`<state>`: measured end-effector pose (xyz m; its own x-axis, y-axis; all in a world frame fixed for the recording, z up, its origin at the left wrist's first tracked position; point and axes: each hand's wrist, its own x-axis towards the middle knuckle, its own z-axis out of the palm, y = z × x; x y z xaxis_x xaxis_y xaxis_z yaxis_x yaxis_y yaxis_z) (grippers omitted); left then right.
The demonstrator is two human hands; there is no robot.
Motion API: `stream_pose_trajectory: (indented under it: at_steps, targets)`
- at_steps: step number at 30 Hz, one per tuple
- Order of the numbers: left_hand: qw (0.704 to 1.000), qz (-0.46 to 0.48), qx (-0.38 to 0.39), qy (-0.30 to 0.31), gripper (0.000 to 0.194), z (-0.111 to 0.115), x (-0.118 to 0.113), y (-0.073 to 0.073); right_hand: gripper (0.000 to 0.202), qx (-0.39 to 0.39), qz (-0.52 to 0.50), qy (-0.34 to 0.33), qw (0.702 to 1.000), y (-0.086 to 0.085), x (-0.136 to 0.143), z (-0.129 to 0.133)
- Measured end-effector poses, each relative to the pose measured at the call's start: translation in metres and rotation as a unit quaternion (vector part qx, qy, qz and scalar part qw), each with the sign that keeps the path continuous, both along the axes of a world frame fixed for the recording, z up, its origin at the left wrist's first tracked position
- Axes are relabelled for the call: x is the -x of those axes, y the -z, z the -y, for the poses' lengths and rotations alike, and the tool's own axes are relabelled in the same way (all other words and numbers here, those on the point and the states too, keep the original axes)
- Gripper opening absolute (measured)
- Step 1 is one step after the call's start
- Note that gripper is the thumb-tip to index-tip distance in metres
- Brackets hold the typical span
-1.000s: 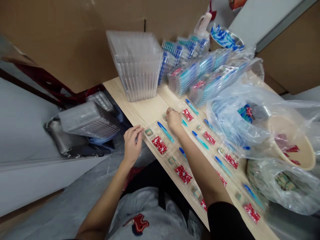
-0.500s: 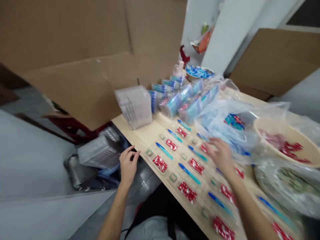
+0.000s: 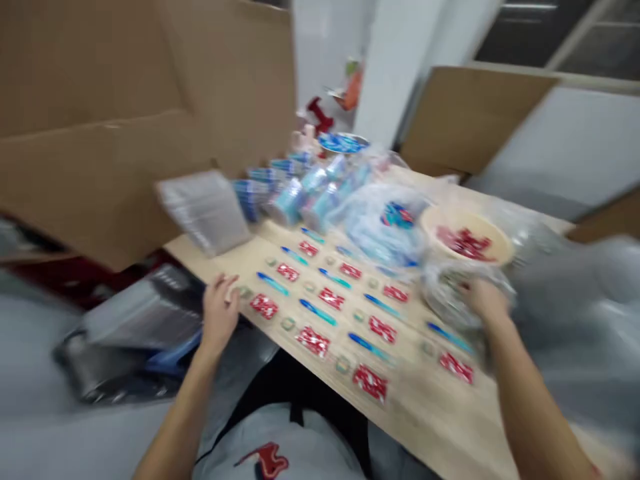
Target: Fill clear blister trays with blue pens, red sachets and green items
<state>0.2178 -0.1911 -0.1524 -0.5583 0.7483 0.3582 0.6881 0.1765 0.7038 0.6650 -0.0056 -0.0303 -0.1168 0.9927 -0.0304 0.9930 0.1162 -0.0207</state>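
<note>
The picture is blurred by motion. My left hand (image 3: pixel 219 313) rests on the near left edge of the wooden table (image 3: pixel 440 427), touching the corner of a clear plastic tray (image 3: pixel 260 300). Rows of clear trays on the table hold red packets (image 3: pixel 313 341), blue pens (image 3: pixel 318 312) and small green pieces (image 3: pixel 288 324). My right hand (image 3: pixel 484 300) reaches into a clear plastic bag of small pieces (image 3: pixel 447 290) at the right. The blur hides whether its fingers hold anything.
A beige bowl of red packets (image 3: pixel 467 241) and a bag of blue pens (image 3: pixel 385 223) stand behind the trays. A stack of clear trays (image 3: pixel 205 208) and filled packs (image 3: pixel 300 190) sit at the far left. Cardboard sheets (image 3: pixel 100 120) rise behind.
My right hand has moved from the trays at the table's middle to the plastic bag at the right. My head turned right and lifted. The left hand stays at the table edge.
</note>
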Motion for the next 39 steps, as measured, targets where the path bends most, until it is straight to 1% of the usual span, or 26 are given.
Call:
stream_pose_trajectory:
  at_steps: [1,2,3,5,8,11,14,17,21,24,26,29,31,33,35,37,39]
  targets:
    - [1.000,-0.012,-0.009,0.017,0.039,-0.005,-0.009,-0.009,0.025,0.037,0.022,0.035,0.998,0.001,-0.023,0.011]
    - [0.999,-0.016,-0.017,0.029,0.038,-0.009,-0.016,-0.017,0.028,0.074,0.039,0.064,0.994,0.004,-0.040,0.019]
    - [0.999,-0.018,-0.022,0.038,0.035,-0.011,-0.023,-0.024,0.029,0.101,0.047,0.081,0.990,0.007,-0.052,0.023]
    - [0.999,-0.016,-0.019,0.046,0.029,-0.012,-0.035,-0.036,0.029,0.138,0.047,0.096,0.985,0.015,-0.063,0.022]
    - [0.998,-0.005,0.005,0.056,0.024,-0.008,-0.048,-0.044,0.027,0.177,0.034,0.096,0.979,0.023,-0.064,0.013]
    - [0.998,0.001,0.022,0.063,0.026,-0.008,-0.055,-0.045,0.024,0.209,0.016,0.088,0.974,0.023,-0.064,0.008]
    - [0.997,-0.004,0.028,0.072,0.034,-0.014,-0.058,-0.043,0.023,0.232,-0.005,0.076,0.970,0.018,-0.068,0.006]
    - [0.994,-0.001,0.014,0.106,0.040,-0.023,-0.061,-0.038,0.021,0.264,-0.022,0.055,0.963,0.013,-0.072,0.002]
    - [0.988,0.006,-0.007,0.157,0.038,-0.034,-0.069,-0.028,0.019,0.300,-0.016,0.039,0.953,0.009,-0.072,-0.003]
    - [0.982,0.009,-0.013,0.187,0.036,-0.040,-0.078,-0.022,0.020,0.288,-0.012,0.043,0.957,0.012,-0.071,-0.003]
    - [0.977,0.014,-0.013,0.211,0.035,-0.046,-0.085,-0.020,0.016,0.266,-0.023,0.046,0.963,0.014,-0.073,-0.001]
    - [0.969,0.018,-0.003,0.248,0.035,-0.055,-0.098,-0.018,0.005,0.221,-0.060,0.054,0.972,0.018,-0.077,0.003]
    - [0.962,0.018,0.001,0.274,0.035,-0.063,-0.110,-0.020,0.008,0.188,-0.096,0.061,0.976,0.020,-0.082,0.006]
    - [0.951,0.022,0.002,0.307,0.035,-0.070,-0.127,-0.025,0.009,0.150,-0.141,0.069,0.976,0.023,-0.086,0.007]
    - [0.936,0.034,0.011,0.351,0.034,-0.077,-0.148,-0.035,0.009,0.106,-0.192,0.078,0.972,0.026,-0.090,0.008]
    - [0.915,0.057,0.027,0.399,0.032,-0.085,-0.176,-0.048,0.010,0.065,-0.250,0.088,0.962,0.029,-0.093,0.009]
    - [0.887,0.091,0.036,0.452,0.029,-0.097,-0.210,-0.062,0.012,0.033,-0.310,0.095,0.945,0.031,-0.095,0.013]
